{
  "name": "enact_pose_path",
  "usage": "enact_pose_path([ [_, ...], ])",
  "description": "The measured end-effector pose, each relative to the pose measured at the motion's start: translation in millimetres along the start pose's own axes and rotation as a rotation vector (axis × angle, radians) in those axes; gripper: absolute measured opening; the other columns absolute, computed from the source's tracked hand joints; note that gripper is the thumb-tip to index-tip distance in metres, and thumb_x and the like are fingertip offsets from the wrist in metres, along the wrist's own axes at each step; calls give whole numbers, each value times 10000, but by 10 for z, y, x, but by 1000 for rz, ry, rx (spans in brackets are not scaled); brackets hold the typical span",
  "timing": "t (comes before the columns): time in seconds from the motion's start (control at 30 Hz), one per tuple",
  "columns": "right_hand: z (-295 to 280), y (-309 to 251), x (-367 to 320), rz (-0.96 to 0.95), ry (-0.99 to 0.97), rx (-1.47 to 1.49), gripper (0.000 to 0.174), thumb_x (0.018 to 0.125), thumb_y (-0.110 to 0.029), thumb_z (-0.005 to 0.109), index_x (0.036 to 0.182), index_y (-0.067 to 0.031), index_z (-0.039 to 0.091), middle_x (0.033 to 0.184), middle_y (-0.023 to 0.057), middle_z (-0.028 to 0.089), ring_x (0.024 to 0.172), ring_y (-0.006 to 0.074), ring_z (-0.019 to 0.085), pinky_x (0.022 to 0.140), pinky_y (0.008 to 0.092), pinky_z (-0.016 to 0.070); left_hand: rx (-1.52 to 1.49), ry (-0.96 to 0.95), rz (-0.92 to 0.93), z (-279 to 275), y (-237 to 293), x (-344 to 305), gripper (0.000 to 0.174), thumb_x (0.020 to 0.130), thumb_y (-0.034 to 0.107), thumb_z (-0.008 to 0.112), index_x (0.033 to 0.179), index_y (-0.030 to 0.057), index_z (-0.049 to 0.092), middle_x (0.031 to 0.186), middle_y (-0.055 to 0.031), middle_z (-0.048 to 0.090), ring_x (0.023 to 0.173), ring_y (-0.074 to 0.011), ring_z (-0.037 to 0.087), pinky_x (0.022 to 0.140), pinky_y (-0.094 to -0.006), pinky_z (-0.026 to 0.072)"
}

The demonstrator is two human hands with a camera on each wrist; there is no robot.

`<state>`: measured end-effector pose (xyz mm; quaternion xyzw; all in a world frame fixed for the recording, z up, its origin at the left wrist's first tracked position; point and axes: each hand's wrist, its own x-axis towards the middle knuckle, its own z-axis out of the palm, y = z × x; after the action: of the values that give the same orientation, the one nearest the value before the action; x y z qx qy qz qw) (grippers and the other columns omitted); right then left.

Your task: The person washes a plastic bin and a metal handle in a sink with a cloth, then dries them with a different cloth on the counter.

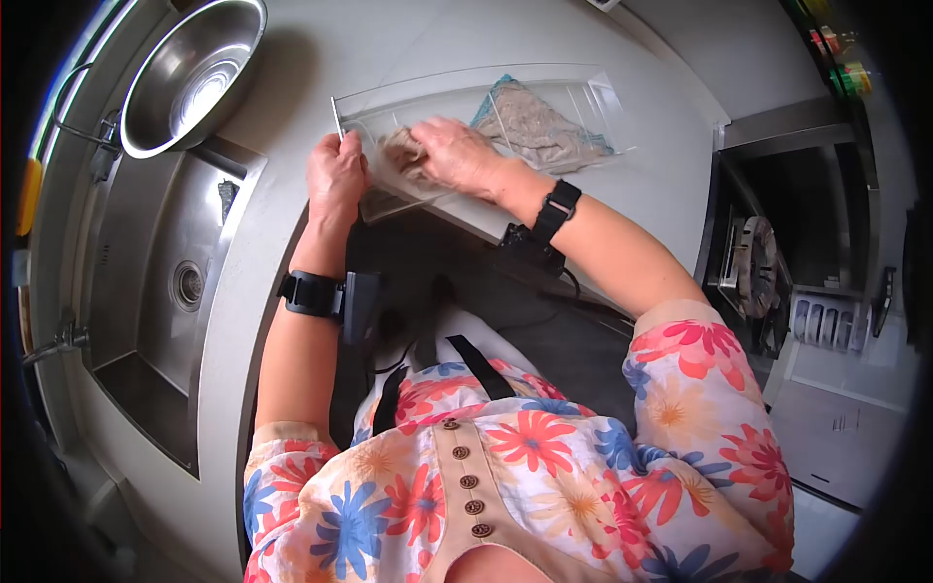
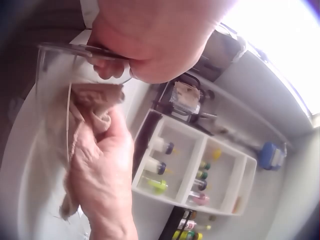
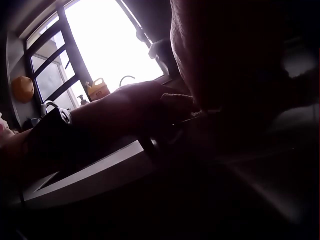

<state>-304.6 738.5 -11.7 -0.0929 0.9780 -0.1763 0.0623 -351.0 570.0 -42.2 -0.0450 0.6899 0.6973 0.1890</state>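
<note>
A clear see-through panel (image 1: 604,97), like a fridge shelf or drawer, is held over the counter in the head view. My left hand (image 1: 337,180) grips its left end, fingers curled round the edge strip. With my right hand (image 1: 457,155) I hold a bunched beige cloth (image 1: 400,155) against the panel near that end. In the left wrist view the cloth (image 2: 95,102) lies along the clear wall, pinched under the thumb of the right hand (image 2: 102,172). A second beige cloth (image 1: 539,126) with teal edging is spread flat on the counter, overlapping the panel's right part.
A steel bowl (image 1: 194,83) stands at the corner of the sink (image 1: 175,262) on the left. To the right is an open dark appliance cavity (image 1: 792,204). A white shelf unit (image 2: 200,165) with small bottles shows in the left wrist view.
</note>
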Motion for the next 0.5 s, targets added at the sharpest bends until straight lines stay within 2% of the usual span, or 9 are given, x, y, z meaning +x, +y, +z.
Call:
enact_pose_path([
  [0.03, -13, 198, -12, 2, -1, -4, 210, 771, -148, 538, 946, -36, 508, 984, 159, 539, 950, 331, 530, 820, 410, 442, -4, -2, 0, 22, 4, -13, 241, 881, 189, 505, 717, 12, 500, 541, -13, 452, 420, -97, 435, 382, -247, 333],
  [0.1, -15, 637, -82, 147, 185, -94, 216, 778, -140, 517, 967, -39, 492, 1005, 163, 523, 950, 337, 524, 820, 425, 439, 135, 102, 71, 54, 18, -26, 308, 869, 234, 493, 745, -46, 530, 498, -50, 472, 418, -130, 474, 413, -284, 389],
  [0.17, -109, 996, -166, 214, 256, -270, 222, 786, -135, 501, 988, -43, 490, 1007, 160, 516, 953, 337, 516, 814, 434, 439, 195, 124, 90, 52, -17, -3, 314, 868, 238, 493, 752, -51, 530, 506, -61, 481, 426, -134, 486, 422, -296, 398],
  [0.27, -376, 1373, -304, 287, 240, -439, 229, 797, -145, 485, 1010, -59, 495, 1012, 158, 511, 953, 323, 513, 801, 445, 444, 268, 157, 108, 38, -55, 22, 315, 864, 245, 498, 769, -54, 535, 521, -79, 498, 435, -141, 500, 436, -315, 411],
  [0.37, -653, 1359, -299, 381, 155, -612, 246, 804, -151, 476, 1041, -90, 503, 1033, 154, 499, 959, 320, 510, 794, 452, 445, 272, 184, 99, 35, -110, 66, 307, 863, 248, 503, 777, -45, 539, 530, -80, 502, 438, -142, 500, 440, -318, 413],
  [0.43, -692, 1148, -248, 430, 166, -455, 245, 807, -158, 464, 1044, -124, 519, 1061, 146, 486, 987, 327, 488, 813, 456, 429, 272, 197, 87, 49, -107, 42, 304, 866, 250, 503, 776, -39, 538, 532, -73, 500, 440, -139, 499, 438, -313, 411],
  [0.5, -487, 961, -142, 445, 109, -300, 227, 802, -169, 473, 1010, -109, 543, 1067, 143, 479, 1021, 325, 454, 845, 444, 409, 281, 171, 68, 50, -50, 16, 298, 874, 248, 498, 771, -29, 534, 530, -60, 489, 443, -135, 496, 436, -307, 408],
])
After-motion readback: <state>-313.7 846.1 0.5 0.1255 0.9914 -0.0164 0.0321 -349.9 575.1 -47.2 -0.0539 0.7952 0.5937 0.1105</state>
